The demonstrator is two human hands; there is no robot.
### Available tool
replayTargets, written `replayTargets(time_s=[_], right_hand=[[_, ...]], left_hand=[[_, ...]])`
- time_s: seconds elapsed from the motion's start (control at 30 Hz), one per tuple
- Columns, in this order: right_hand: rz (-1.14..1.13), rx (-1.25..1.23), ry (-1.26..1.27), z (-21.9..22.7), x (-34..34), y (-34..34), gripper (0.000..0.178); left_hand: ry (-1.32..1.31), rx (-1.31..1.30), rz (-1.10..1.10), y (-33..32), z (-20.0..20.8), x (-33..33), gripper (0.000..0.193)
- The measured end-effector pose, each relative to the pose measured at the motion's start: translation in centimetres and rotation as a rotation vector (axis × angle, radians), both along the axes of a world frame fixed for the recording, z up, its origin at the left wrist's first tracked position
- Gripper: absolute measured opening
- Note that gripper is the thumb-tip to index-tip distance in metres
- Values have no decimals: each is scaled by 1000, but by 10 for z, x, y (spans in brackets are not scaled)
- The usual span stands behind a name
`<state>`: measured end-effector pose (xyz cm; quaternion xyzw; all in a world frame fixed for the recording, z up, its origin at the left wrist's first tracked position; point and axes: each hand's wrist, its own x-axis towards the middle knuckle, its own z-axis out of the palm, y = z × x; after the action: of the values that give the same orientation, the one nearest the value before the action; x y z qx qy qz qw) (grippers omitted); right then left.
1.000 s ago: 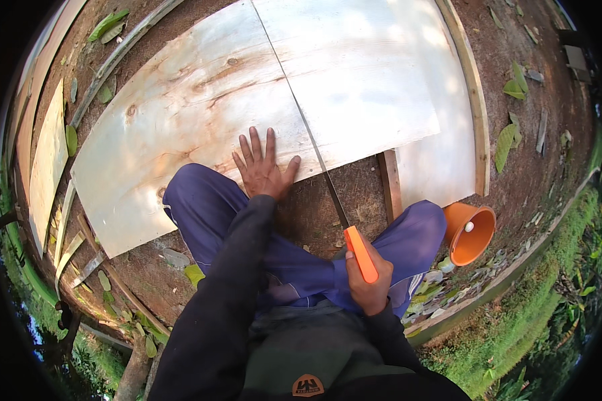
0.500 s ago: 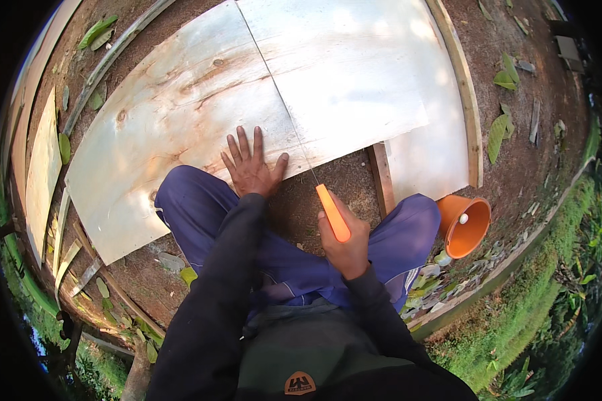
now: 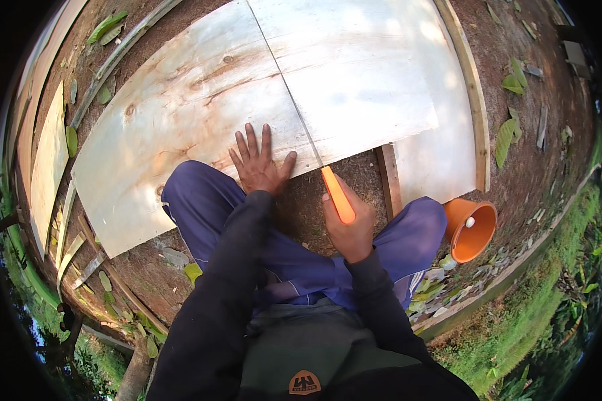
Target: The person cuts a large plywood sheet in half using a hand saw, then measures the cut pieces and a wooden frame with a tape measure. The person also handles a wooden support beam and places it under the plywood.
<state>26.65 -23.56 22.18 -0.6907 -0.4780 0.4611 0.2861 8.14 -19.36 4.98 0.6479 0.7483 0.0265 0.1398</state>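
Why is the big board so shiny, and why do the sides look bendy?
In the head view, strong light glares off the right side of the board, fading its grain; in the head view, the fisheye lens curves the wooden strip on the right and leaves black corners.

Orange-handled saw (image 3: 337, 192) against pale plywood (image 3: 247, 93)

Sheet (image 3: 187, 100) before knees (image 3: 197, 190), saw (image 3: 339, 197) at near edge, bucket (image 3: 456, 219) at right

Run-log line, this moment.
left hand: palm-down on plywood sheet; right hand: gripping orange saw handle; blade: across sheet's near edge; orange bucket: by right knee
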Motion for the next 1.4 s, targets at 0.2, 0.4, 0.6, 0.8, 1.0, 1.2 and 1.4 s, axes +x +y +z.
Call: replayTargets(time_s=[0.2,0.4,0.6,0.8,1.0,1.2,1.4], right_hand=[[57,177,-125,34,50,-112,44],[-19,105,12,-7,10,-23,43],[27,112,-91,28,41,-86,44],[39,53,-91,29,40,-88,42],[40,18,-85,45,40,-93,42],[15,82,-38,10,19,-59,43],[42,163,-83,11,28,-78,45]], left_hand=[[-5,53,-3,3,5,1,95],[6,10,-9,1,1,1,97],[-26,14,-2,0,3,0,95],[-13,53,-10,3,-1,1,92],[-30,42,-4,4,8,1,94],[-3,20,16,7,2,-2,96],[-9,3,5,5,7,4,96]])
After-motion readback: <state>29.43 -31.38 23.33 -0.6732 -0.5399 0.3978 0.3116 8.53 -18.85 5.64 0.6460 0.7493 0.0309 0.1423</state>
